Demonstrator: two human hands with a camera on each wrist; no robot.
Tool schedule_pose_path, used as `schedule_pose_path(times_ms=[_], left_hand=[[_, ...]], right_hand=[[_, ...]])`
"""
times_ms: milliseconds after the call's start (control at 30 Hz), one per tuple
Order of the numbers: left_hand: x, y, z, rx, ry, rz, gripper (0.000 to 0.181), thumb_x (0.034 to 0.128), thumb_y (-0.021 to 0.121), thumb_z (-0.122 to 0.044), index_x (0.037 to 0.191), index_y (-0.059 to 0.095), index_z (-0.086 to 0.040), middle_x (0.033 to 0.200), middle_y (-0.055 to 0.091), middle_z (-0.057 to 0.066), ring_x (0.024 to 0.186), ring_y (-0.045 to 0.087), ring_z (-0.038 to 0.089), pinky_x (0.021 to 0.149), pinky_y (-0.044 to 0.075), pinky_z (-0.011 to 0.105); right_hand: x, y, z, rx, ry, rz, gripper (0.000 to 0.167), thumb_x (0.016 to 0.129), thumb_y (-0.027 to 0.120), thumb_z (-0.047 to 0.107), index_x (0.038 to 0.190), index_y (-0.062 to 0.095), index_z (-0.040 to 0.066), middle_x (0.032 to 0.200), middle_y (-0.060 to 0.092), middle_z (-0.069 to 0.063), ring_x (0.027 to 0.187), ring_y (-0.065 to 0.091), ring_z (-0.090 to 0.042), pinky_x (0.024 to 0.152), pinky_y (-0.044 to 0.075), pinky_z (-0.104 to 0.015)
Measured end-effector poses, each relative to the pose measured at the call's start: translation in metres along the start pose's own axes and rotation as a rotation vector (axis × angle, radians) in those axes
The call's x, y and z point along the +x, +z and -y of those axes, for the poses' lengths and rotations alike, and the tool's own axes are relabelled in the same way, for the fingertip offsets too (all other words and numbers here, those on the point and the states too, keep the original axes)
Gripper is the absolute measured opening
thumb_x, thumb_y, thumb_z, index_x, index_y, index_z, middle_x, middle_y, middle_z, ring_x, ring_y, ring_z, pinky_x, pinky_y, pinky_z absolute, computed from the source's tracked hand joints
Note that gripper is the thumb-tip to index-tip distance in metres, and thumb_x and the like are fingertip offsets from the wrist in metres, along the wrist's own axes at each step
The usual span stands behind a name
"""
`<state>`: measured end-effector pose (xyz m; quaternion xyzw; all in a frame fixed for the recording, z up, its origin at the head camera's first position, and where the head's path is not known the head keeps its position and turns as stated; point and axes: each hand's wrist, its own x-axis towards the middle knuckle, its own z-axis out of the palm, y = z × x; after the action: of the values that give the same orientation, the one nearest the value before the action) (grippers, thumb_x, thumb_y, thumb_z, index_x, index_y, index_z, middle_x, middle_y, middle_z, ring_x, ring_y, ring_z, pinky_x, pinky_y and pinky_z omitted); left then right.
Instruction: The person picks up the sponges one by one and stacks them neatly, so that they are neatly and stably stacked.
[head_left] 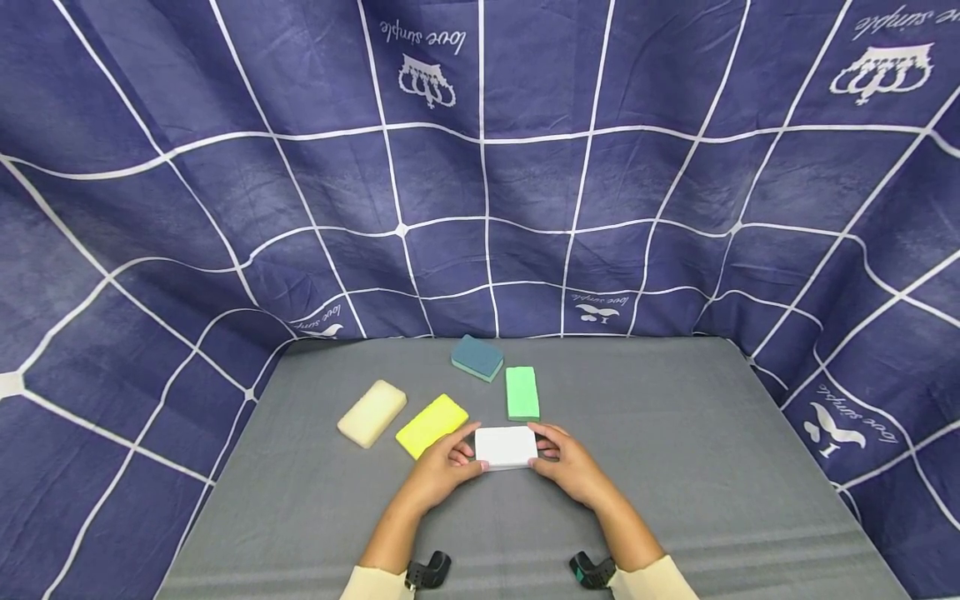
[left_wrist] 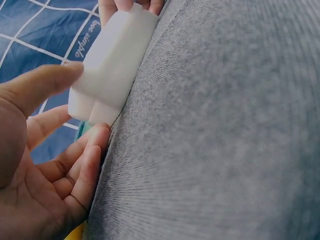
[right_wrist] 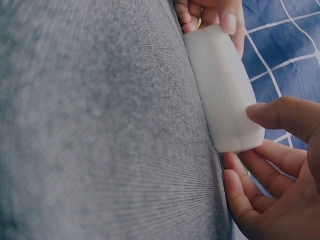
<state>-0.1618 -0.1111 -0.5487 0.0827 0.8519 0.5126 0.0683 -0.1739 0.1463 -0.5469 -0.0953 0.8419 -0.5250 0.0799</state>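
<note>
In the head view a white sponge lies lengthwise between the two hands, low on or at the grey table. My left hand pinches its left end, thumb on the near side and fingers toward the far side. The right hand grips the other end the same way. From the left wrist view, the left thumb presses the white sponge and the lower fingers curl near the cloth. The right thumb touches the white sponge in the right wrist view. Its underside is hidden.
A yellow sponge lies close beside the left hand, with a cream sponge farther left. Just beyond the white one is a green sponge; a dark teal sponge sits behind. Blue checked cloth hangs around the grey table.
</note>
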Motion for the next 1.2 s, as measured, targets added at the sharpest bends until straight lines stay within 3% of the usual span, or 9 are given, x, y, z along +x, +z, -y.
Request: schedule_pose_path(times_ms=[200, 567, 833, 1200], left_hand=[[-0.001, 0.001, -0.001, 0.01, 0.003, -0.029, 0.057, 0.084, 0.082, -0.023, 0.138, 0.063, -0.015, 0.093, 0.064, 0.004, 0.079, 0.056, 0.009, 0.072, 0.049, 0.02], [-0.001, 0.002, -0.002, 0.014, 0.003, -0.045, 0.056, 0.0833, 0.083, -0.02, 0.135, 0.065, -0.013, 0.09, 0.063, 0.004, 0.077, 0.055, 0.008, 0.07, 0.048, 0.02], [-0.002, 0.002, -0.002, 0.017, -0.002, -0.04, 0.056, 0.0834, 0.083, -0.02, 0.136, 0.064, -0.012, 0.09, 0.064, 0.005, 0.078, 0.055, 0.009, 0.07, 0.048, 0.021], [-0.001, 0.002, -0.003, 0.012, -0.017, -0.034, 0.057, 0.0833, 0.083, -0.021, 0.136, 0.064, -0.013, 0.09, 0.063, 0.003, 0.078, 0.055, 0.011, 0.07, 0.048, 0.021]], right_hand=[[-0.001, 0.0, -0.002, 0.02, 0.002, -0.007, 0.058, 0.085, 0.078, 0.008, 0.14, 0.06, 0.008, 0.135, 0.06, -0.012, 0.115, 0.062, -0.025, 0.098, 0.052, -0.04], [0.0, 0.0, -0.001, 0.044, 0.01, -0.015, 0.058, 0.083, 0.079, 0.006, 0.139, 0.061, 0.008, 0.134, 0.061, -0.012, 0.114, 0.062, -0.024, 0.096, 0.052, -0.031], [-0.002, -0.002, 0.001, 0.041, -0.014, 0.003, 0.063, 0.084, 0.08, 0.011, 0.142, 0.057, 0.007, 0.136, 0.057, -0.015, 0.118, 0.061, -0.028, 0.098, 0.052, -0.038], [0.003, -0.007, 0.009, 0.069, -0.031, -0.091, 0.055, 0.086, 0.078, 0.011, 0.138, 0.06, 0.004, 0.129, 0.06, -0.016, 0.118, 0.063, -0.031, 0.096, 0.054, -0.034]])
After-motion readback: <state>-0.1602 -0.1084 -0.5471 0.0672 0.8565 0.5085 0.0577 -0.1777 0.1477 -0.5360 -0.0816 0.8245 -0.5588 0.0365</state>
